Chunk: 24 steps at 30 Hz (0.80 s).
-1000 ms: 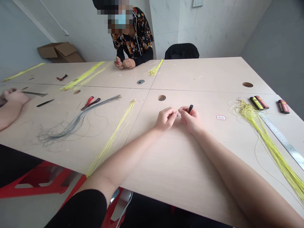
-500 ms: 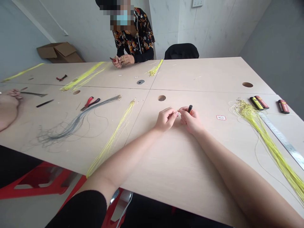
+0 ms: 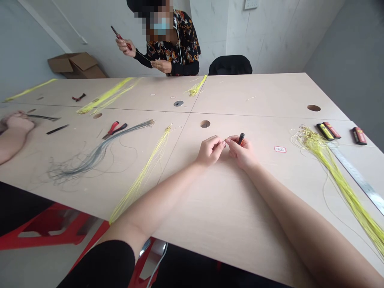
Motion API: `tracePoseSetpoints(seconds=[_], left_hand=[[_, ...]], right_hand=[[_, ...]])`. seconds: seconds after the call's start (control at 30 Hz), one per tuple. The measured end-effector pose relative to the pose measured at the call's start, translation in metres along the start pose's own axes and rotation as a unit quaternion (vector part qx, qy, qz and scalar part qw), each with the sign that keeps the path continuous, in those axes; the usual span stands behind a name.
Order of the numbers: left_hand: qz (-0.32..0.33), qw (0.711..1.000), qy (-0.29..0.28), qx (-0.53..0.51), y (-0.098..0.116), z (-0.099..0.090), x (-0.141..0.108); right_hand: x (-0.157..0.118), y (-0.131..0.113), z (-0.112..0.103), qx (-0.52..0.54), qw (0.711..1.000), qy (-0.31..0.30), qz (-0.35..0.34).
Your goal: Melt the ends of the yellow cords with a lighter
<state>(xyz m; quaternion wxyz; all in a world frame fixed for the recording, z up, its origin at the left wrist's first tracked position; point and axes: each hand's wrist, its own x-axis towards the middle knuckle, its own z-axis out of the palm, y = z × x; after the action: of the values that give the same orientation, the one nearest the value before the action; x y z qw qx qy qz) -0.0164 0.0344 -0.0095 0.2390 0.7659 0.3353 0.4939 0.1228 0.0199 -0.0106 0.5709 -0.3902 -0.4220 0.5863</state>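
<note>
Over the middle of the table, my left hand and my right hand meet at the fingertips. The left fingers are closed in a pinch on a tiny gold-coloured piece, too small to make out. My right thumb and forefinger touch that same spot. Out of the right fist sticks the black end of a tool with a black-and-orange handle; the rest of it is hidden in the palm. Left of my left forearm lies a bundle of yellow lines with small gold-coloured ends.
A bundle of grey lines and red-and-black pliers lie to the left. On the right are more yellow lines, a steel ruler and lighters. A round hole pierces the tabletop. Co-workers sit opposite and at left.
The co-worker opposite has raised one hand with a red-handled tool up and away, a line stretched to the other hand. My own hands have hardly moved.
</note>
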Motion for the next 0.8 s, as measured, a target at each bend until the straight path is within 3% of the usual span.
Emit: tracePoseSetpoints(seconds=[0.57, 0.8], left_hand=[[-0.004, 1.000, 0.004, 0.002, -0.0012, -0.0006, -0.0001], [-0.025, 0.999, 0.015, -0.020, -0.0018, -0.0001, 0.0007]], right_hand=[[0.0011, 0.0014, -0.0010, 0.011, 1.000, -0.003, 0.007], [0.0024, 0.0012, -0.0006, 0.012, 0.999, 0.045, 0.000]])
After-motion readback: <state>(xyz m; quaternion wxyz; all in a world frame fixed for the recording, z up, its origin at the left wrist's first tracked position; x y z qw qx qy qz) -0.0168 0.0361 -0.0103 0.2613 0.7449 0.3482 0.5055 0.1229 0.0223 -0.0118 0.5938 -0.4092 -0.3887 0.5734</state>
